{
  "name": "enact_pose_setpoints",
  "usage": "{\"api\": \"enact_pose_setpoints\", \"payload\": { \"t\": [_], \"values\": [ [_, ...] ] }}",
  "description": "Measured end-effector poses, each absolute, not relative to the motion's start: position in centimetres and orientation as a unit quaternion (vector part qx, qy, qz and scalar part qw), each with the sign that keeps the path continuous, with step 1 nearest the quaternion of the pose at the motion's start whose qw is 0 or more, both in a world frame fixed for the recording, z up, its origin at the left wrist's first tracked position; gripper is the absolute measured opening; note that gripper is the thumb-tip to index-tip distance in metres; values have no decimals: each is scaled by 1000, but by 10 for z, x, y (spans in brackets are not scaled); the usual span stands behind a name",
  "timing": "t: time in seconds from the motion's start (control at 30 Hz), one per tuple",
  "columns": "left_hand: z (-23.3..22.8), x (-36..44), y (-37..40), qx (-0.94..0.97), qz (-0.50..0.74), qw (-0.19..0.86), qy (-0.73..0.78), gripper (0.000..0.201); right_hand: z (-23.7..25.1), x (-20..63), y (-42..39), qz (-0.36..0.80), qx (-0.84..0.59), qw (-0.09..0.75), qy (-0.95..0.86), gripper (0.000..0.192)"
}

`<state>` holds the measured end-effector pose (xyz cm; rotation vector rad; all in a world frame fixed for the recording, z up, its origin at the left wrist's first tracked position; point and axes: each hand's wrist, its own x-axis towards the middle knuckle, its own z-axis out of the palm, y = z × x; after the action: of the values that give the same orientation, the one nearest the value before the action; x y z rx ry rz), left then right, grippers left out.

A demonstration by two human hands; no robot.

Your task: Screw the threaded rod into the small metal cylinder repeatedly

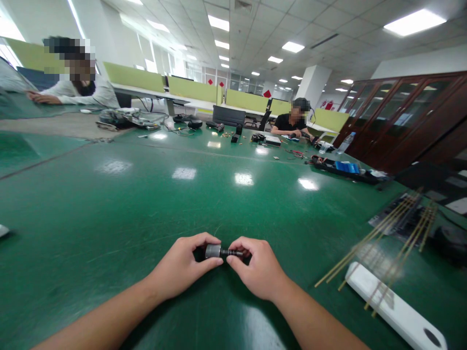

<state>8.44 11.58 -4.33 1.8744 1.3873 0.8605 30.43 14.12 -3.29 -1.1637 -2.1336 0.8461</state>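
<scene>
Just above the green tabletop, a small metal part (213, 251) lies level between my hands, with a thick grey cylindrical head on the left and a thinner dark ringed shaft on the right. I cannot make out its exact kind. Thumb and fingers of my left hand (184, 265) are closed around the thick head. The shaft's far end is pinched by my right hand (260, 267), whose curled fingers partly hide it.
At right, several thin wooden sticks (397, 233) lie across a long white plastic object (394, 306). Farther back on the green table (153, 204) are a black tray (343, 170), a clear bottle (346, 143), and tools and cables. Two people sit across the table, left and right.
</scene>
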Motion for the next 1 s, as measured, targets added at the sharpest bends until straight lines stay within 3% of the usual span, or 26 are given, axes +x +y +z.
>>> {"api": "enact_pose_setpoints", "payload": {
  "t": [1.0],
  "values": [
    [-45,88,117,686,370,313,542,25,-34,304,149,349,-440,289,-775,7]
  ]
}}
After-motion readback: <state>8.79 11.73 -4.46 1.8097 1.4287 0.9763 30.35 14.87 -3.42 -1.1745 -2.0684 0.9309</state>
